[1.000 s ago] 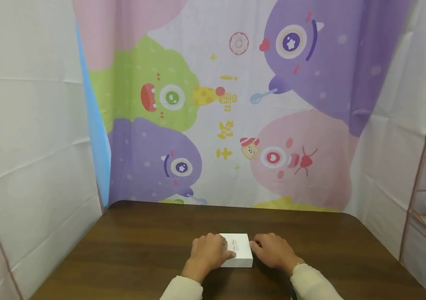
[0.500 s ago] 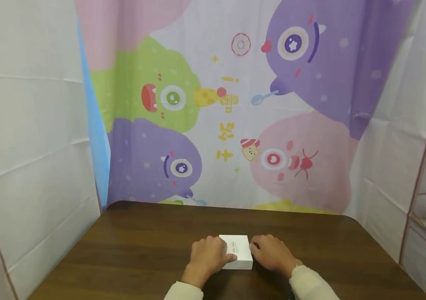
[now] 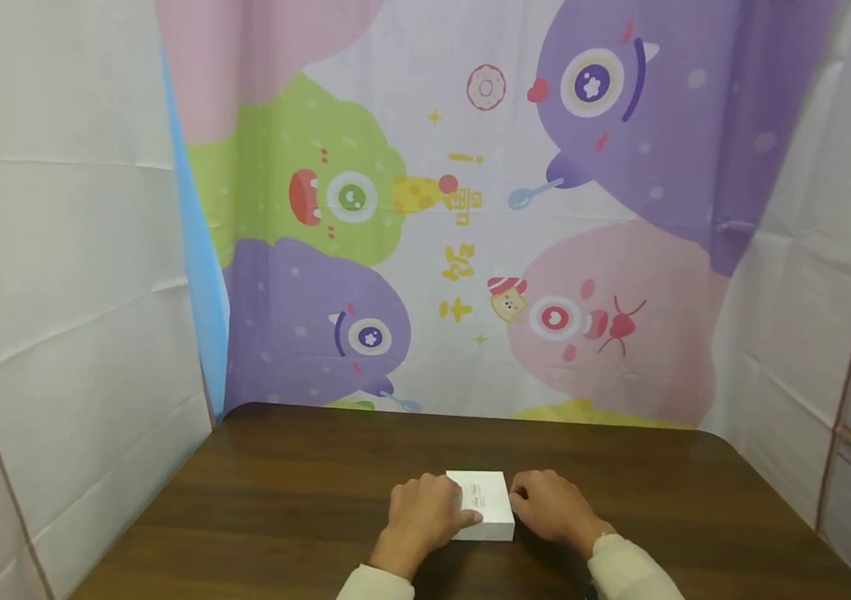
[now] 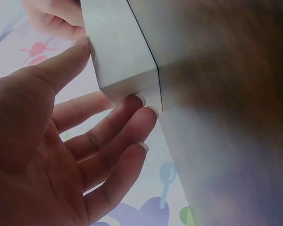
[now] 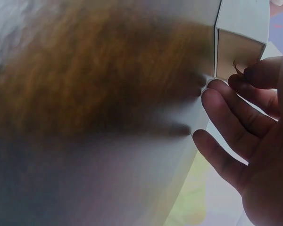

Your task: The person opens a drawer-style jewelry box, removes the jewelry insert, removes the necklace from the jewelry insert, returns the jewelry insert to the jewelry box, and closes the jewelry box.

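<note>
From my remote seat, the head view shows me a small white box (image 3: 493, 510) lying flat on the dark wooden table (image 3: 282, 500), close to the person's side and a little right of the middle. A few lines of fine print (image 3: 479, 496) run across its top, too small for me to read.

The left hand (image 3: 425, 512) holds the box at its left end. In the left wrist view I see the thumb pressing the upper edge, while the bent fingers (image 4: 125, 172) sit around the end, the nearest ones against it.

The right hand (image 3: 551, 507) is at the opposite end. Through the right wrist camera I make out its thumb and forefinger pinching a small, thin tab (image 5: 236, 68) on the box's end face; I cannot tell what the tab is made of. The other fingers hang bent below it, near the tabletop.

Both forearms wear cream sleeves (image 3: 631, 571). Behind the table I see a curtain (image 3: 433, 375) printed with purple, green and pink one-eyed monsters turned sideways, and pale hanging sheets (image 3: 80, 250) close in the left and right sides.
</note>
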Demonstrator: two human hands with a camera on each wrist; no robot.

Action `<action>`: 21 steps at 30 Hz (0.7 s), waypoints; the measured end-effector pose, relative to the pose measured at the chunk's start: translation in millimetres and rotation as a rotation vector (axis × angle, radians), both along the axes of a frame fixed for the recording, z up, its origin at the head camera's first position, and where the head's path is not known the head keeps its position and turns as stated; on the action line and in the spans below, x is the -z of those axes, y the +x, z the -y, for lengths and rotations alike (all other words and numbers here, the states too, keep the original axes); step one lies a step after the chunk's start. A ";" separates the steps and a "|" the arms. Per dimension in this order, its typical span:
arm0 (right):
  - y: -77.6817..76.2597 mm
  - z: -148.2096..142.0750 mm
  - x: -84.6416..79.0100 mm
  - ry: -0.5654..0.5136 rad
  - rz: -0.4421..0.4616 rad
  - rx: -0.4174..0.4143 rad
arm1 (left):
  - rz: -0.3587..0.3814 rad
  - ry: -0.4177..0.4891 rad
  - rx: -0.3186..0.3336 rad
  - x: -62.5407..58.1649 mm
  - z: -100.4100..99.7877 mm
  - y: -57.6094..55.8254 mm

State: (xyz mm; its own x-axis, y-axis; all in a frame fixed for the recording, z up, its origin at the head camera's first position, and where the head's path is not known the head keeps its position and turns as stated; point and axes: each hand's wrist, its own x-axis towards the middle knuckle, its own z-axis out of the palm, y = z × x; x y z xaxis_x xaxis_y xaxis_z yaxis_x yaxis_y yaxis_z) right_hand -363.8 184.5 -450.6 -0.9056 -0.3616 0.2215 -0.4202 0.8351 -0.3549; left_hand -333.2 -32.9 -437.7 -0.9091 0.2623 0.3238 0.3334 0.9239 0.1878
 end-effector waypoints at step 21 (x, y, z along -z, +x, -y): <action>2.0 1.8 0.9 0.045 -0.002 0.081 | -0.023 -0.025 -0.019 0.4 -2.8 0.5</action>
